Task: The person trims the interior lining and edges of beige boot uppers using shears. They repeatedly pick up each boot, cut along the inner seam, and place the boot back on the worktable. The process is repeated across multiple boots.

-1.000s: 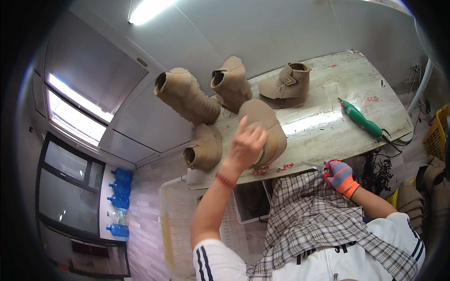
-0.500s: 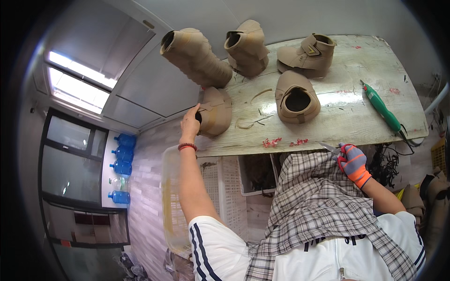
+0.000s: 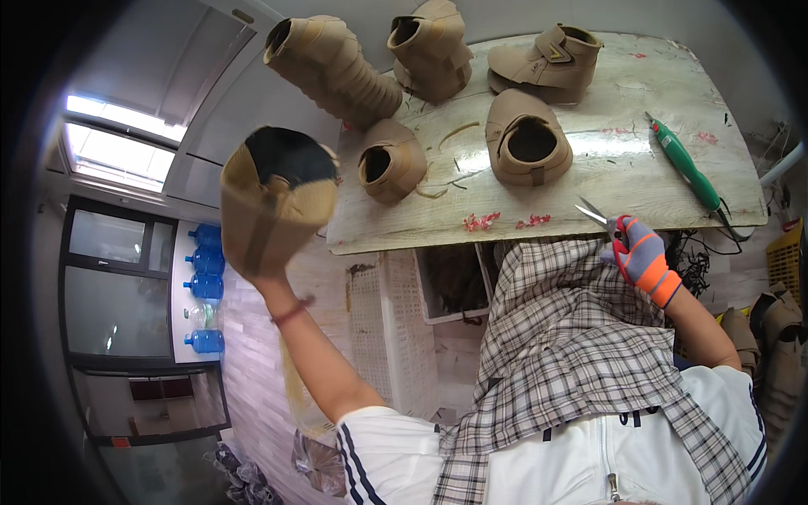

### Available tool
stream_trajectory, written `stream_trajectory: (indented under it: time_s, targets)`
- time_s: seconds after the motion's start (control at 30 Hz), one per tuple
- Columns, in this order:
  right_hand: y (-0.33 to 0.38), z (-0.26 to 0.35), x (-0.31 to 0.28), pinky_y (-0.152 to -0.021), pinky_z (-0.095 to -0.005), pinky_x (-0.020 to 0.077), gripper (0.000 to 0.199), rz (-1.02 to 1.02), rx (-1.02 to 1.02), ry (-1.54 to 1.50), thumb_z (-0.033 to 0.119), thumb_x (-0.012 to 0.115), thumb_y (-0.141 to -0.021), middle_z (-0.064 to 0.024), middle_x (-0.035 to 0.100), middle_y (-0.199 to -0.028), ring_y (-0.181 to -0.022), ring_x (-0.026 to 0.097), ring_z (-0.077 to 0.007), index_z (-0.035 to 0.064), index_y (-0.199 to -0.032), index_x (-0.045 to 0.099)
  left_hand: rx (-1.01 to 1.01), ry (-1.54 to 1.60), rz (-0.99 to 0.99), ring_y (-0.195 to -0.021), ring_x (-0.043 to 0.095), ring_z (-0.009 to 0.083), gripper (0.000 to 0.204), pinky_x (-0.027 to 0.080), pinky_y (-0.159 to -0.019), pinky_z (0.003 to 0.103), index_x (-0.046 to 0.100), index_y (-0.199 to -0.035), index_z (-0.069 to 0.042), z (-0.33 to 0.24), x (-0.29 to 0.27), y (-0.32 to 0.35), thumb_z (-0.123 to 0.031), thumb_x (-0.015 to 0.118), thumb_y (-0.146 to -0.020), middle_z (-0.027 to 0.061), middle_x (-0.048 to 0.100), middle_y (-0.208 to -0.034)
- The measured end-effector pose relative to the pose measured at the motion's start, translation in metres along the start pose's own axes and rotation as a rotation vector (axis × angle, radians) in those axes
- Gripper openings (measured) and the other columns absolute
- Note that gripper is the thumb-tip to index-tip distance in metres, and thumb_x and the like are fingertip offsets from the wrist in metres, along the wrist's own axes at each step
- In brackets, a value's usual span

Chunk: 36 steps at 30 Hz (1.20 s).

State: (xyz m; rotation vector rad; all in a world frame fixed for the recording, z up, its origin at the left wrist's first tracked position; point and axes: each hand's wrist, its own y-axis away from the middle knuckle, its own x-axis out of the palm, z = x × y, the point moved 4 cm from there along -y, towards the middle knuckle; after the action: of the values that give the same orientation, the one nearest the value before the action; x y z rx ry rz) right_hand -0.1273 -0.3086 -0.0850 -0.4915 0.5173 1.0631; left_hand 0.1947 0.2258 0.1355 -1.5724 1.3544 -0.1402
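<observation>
Tan shoe upper [image 3: 278,227] | hollow, dark-lined | left hand [image 3: 269,284], mostly hidden, clamped on it | gloved right hand [image 3: 641,257] gripping metal-bladed scissors [image 3: 594,214]

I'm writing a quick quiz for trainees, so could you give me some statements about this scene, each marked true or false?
1. The right hand holds scissors. True.
2. The green tool lies on the floor. False: the green tool lies on the table.
3. The left hand holds a tan shoe upper in the air. True.
4. A bracelet is on the right wrist. False: the bracelet is on the left wrist.
</observation>
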Motion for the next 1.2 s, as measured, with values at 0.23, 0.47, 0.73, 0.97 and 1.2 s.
stream_trajectory:
  time_s: [0.23,0.47,0.73,0.97,1.2]
  targets:
    - [-0.024,0.104,-0.008,-0.079,-0.0422,0.0504,0.041,0.069,-0.588,0.15,0.015,0.081,-0.068,-0.0144,0.062,-0.1,-0.092,0.06,-0.0366,0.0061,-0.103,0.059,-0.836,1.105,0.064,-0.11,0.06,0.019,0.043,0.05,-0.093,0.032,0.054,-0.133,0.0,-0.105,0.127,0.216,-0.022,0.066,-0.098,0.0088,0.062,-0.126]
    - [-0.028,0.092,0.021,-0.081,-0.0413,0.0499,0.033,0.397,-0.507,0.536,0.022,0.081,-0.068,-0.0107,0.064,-0.09,-0.09,0.062,-0.0312,0.0102,-0.095,0.065,-0.945,1.131,0.316,-0.118,0.057,0.0185,0.042,0.047,-0.101,0.032,0.055,-0.129,0.005,-0.18,0.18,0.277,-0.028,0.058,-0.103,0.012,0.061,-0.128]
    - [-0.021,0.07,0.027,-0.079,-0.0411,0.0529,0.033,0.297,-0.526,0.549,0.023,0.08,-0.07,-0.0083,0.068,-0.09,-0.086,0.066,-0.0294,0.0092,-0.096,0.067,-1.231,1.157,0.281,-0.115,0.058,0.0203,0.044,0.049,-0.099,0.035,0.052,-0.132,-0.001,-0.131,0.194,0.326,-0.032,0.059,-0.102,0.0104,0.059,-0.126]
    - [-0.024,0.073,0.023,-0.078,-0.0404,0.0542,0.028,0.28,-0.582,0.397,0.02,0.08,-0.071,-0.0074,0.069,-0.089,-0.088,0.067,-0.0283,0.0123,-0.096,0.07,-1.217,1.297,0.276,-0.125,0.054,0.0227,0.048,0.047,-0.105,0.041,0.042,-0.143,-0.011,-0.179,0.19,0.301,-0.036,0.053,-0.104,0.0075,0.053,-0.139]
    - [-0.019,0.059,0.027,-0.078,-0.0396,0.0543,0.027,0.441,-0.381,0.533,0.023,0.08,-0.071,-0.0071,0.07,-0.09,-0.087,0.068,-0.0283,0.0139,-0.095,0.071,-1.357,1.345,0.223,-0.131,0.049,0.023,0.051,0.048,-0.105,0.044,0.042,-0.147,-0.016,-0.16,0.197,0.319,-0.033,0.058,-0.102,0.0036,0.047,-0.145]
